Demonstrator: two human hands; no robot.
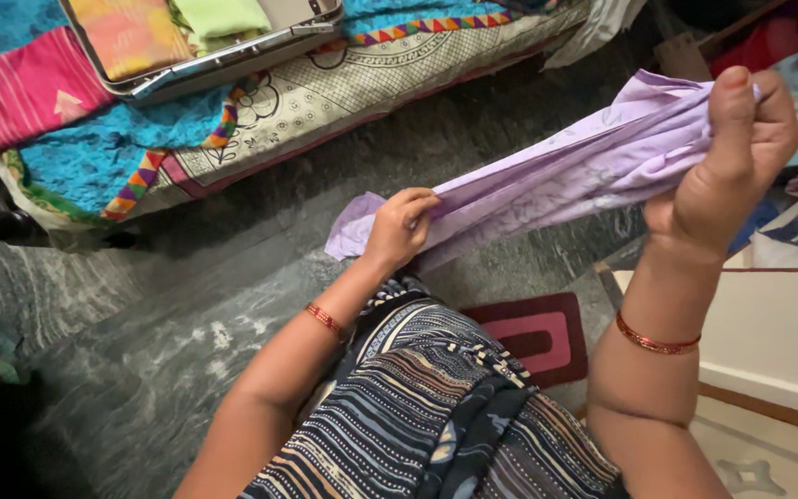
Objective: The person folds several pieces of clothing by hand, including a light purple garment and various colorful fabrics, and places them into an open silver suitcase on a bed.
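A pale lilac cloth (565,176) with a faint pattern is stretched between my two hands, bunched into a long band. My left hand (401,226) pinches its lower end, where a corner hangs loose over the floor. My right hand (736,152) is raised higher at the right and grips the upper, gathered end. Both wrists wear thin red bangles. My striped dark garment fills the bottom middle.
A bed with a bright patterned cover (260,102) stands at the top left, with an open case (205,42) of folded clothes on it. The floor (140,323) is dark green stone. A maroon mat (538,337) lies near my knees, and piled fabrics sit at the right edge.
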